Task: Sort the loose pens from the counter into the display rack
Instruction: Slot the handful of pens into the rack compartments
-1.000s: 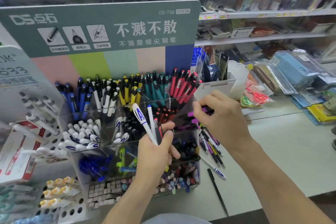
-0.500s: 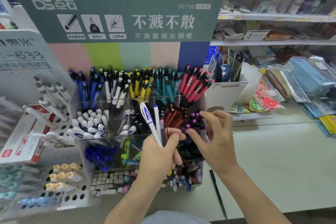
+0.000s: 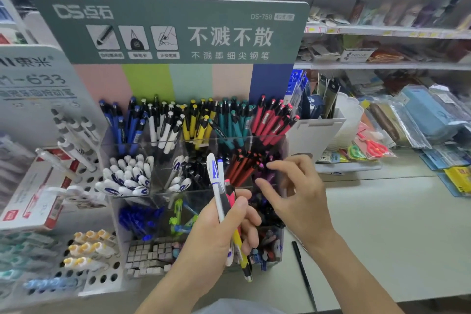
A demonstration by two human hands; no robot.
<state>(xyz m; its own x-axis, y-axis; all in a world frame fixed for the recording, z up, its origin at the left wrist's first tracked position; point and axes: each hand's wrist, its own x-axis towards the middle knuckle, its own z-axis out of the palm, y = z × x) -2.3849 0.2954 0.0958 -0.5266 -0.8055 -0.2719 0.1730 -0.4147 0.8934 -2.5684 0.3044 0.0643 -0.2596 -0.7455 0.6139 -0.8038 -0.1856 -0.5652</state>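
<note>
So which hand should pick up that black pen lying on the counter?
The right hand, probably. It is open and holds nothing, and the black pen lies on its side of the rack. The left hand already grips a bunch of pens.

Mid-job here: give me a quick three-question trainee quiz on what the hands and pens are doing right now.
1. True or false: the left hand grips a bunch of pens.
2. The right hand is: A) gripping scissors, B) open, fingers spread at the display rack, C) flat on the counter.
3. Fill in: a loose black pen lies on the ___ right of the rack.

Key: 1 true; 2 B; 3 counter.
</note>
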